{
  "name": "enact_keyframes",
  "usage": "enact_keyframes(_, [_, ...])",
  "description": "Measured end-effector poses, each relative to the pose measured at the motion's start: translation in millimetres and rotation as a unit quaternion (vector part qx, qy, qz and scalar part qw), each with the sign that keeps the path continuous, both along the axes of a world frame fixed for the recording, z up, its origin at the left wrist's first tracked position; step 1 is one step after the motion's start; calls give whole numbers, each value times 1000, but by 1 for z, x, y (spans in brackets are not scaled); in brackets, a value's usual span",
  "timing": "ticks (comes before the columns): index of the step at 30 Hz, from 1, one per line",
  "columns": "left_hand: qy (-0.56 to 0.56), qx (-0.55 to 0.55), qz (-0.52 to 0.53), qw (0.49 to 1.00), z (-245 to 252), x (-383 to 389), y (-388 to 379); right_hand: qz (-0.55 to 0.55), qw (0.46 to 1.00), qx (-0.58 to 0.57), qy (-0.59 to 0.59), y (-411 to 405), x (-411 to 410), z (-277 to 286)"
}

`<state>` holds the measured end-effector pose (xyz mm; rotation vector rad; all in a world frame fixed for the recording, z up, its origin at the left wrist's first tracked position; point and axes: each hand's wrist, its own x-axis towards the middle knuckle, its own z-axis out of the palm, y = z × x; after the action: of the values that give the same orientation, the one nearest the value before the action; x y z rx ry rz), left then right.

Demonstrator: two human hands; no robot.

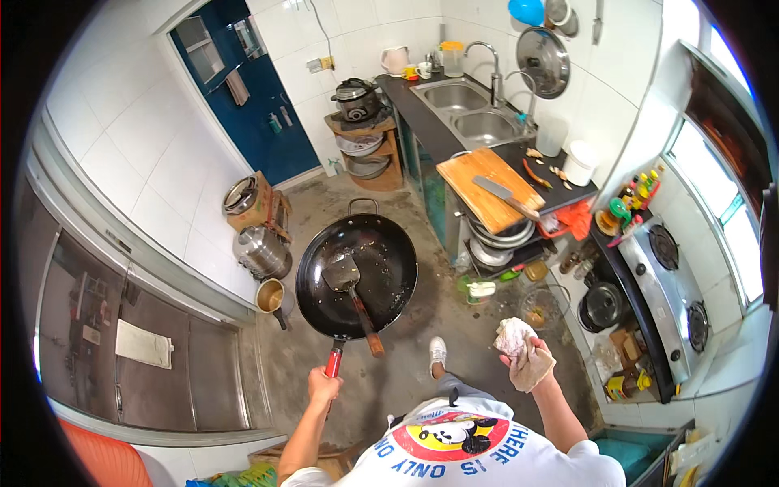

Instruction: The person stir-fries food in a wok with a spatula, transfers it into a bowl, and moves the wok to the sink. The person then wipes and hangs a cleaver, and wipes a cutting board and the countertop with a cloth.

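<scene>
My left hand [324,386] grips the red handle of a large black wok [389,268], held out over the floor. A metal spatula [342,273] with a wooden handle lies in the wok, its handle end reaching past the rim. Food bits and wet spots dot the wok's inside. Bunched up in my right hand [540,359] is a pale, crumpled cloth [515,338], apart from the wok.
Ahead stands a black counter with a double steel sink [456,97], a wooden cutting board [471,170] and a cleaver [496,189]. A gas stove [666,292] is at right. A small pot [271,297], a steel container [261,252] and a wire basket [543,307] sit on the concrete floor [389,395].
</scene>
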<state>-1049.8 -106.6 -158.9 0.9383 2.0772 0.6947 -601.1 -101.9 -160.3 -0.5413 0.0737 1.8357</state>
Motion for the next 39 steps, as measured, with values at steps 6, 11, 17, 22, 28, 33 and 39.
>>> enact_keyframes(6, [56, -28, 25, 998, 22, -30, 86, 84, 996, 8, 5, 158, -43, 13])
enact_keyframes(11, [86, -59, 66, 992, 41, -41, 162, 169, 985, 27, -17, 274, -85, 41])
enact_keyframes(17, [159, -64, 20, 985, 52, -74, 275, 211, 976, 58, 5, 401, -127, 29])
enact_keyframes(22, [205, -44, -67, 975, 78, -104, 411, 181, 981, 62, 27, 482, -147, 36])
enact_keyframes(28, [170, -20, -216, 961, 106, -110, 627, 46, 997, 55, 34, 529, -147, 40])
enact_keyframes(33, [5, 18, -287, 958, 119, -42, 808, -66, 996, 52, 6, 562, -122, 34])
enact_keyframes(39, [-2, 8, -388, 922, 119, 44, 952, -169, 984, 22, -57, 614, -103, 42])
